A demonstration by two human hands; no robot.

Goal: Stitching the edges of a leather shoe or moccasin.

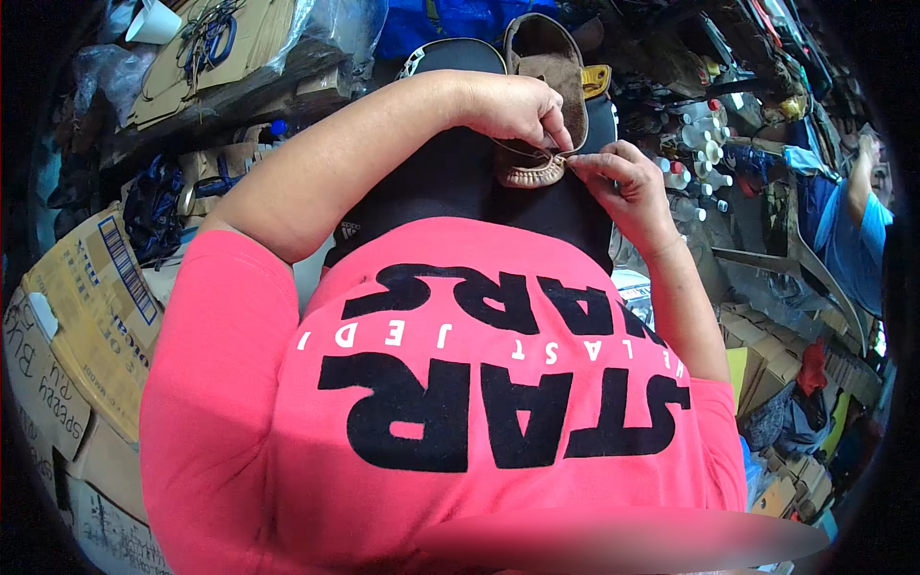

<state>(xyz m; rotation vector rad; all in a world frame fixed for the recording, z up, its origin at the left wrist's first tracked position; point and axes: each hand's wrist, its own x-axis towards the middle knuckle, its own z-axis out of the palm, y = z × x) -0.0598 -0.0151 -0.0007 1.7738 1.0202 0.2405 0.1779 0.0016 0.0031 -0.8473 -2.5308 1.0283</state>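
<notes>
A brown moccasin shoe rests on my black-clad thighs, its tan, pleated toe pointing toward me. Over the shoe's opening, my left hand comes in from the left with thumb and fingertips pinched together just above the toe seam. What lies in that pinch is too small to make out. At the toe's right edge, my right hand has thumb and forefinger closed on the puckered rim of the shoe. A thin line like a thread runs along the seam, partly hidden by my left fingers.
On the left, a cardboard sheet carries a blue-handled tool, with a white cup behind. Cardboard boxes stack below it. Several capped bottles stand to my right. Farther right is another person in blue.
</notes>
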